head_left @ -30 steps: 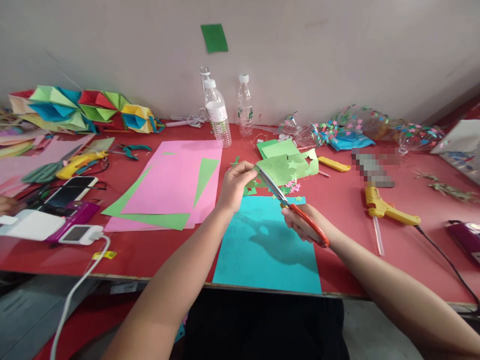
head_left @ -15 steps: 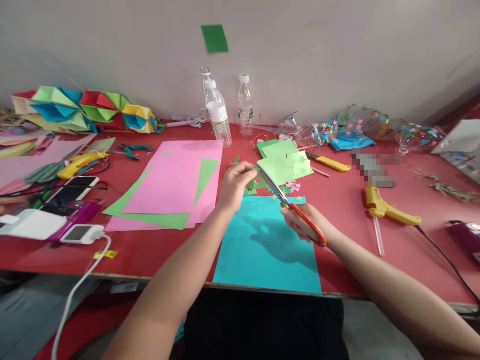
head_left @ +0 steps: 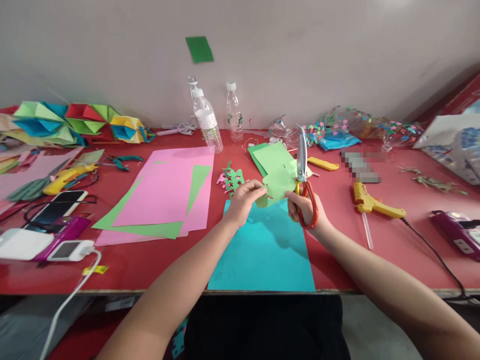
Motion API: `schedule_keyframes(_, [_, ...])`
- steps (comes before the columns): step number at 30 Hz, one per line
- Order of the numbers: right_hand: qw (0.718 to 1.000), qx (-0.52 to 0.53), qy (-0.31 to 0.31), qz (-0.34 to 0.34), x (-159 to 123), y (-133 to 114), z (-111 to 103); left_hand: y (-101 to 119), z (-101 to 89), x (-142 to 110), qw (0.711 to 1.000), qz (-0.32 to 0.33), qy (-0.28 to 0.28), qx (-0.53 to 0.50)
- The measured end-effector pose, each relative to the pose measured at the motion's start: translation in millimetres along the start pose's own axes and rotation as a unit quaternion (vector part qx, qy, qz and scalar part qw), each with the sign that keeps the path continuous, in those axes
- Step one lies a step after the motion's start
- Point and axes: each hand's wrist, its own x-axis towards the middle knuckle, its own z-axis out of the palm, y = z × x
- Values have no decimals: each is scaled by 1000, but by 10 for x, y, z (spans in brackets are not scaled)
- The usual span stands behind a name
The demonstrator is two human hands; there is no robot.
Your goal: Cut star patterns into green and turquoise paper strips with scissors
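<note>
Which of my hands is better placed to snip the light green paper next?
Probably your right hand: it holds the scissors by the light green paper, while your left hand pinches that paper's left side.

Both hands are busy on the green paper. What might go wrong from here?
The right hand grips the scissors and pinches the light green paper too, so a slip might let the upright blades nick or crease it. The left hand could snag the green cut-out scrap just beyond it. The right forearm might bump the yellow glue gun if it swings outward; whether that is hot, I can't tell.
</note>
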Motion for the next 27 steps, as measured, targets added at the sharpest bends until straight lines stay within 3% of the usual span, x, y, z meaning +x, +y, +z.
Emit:
schedule_keyframes(7, [998,23,51,-15,94,73,-36,-76,-3,-1,993,11,-28,113])
schedule_keyframes(10, [995,28,85,-32,156,56,-105,-126,-60,50,978,55,-35,200])
schedule_keyframes(14, [992,45,109,-44,257,73,-200,-282,-128,151,918,136,-55,369])
schedule_keyframes(17, [991,56,111,-42,303,109,-216,-390,-130,197,855,167,-65,487])
schedule_keyframes(20, [992,54,105,-36,294,112,-193,-396,-97,221,780,183,-81,592])
schedule_keyframes(22, [994,47,98,-31,270,94,-176,-339,-71,245,747,185,-94,632])
schedule_keyframes(25, [995,35,85,-24,240,69,-159,-212,-43,293,749,181,-103,629])
schedule_keyframes(27, [997,29,73,-20,233,68,-153,-135,-30,307,796,179,-78,572])
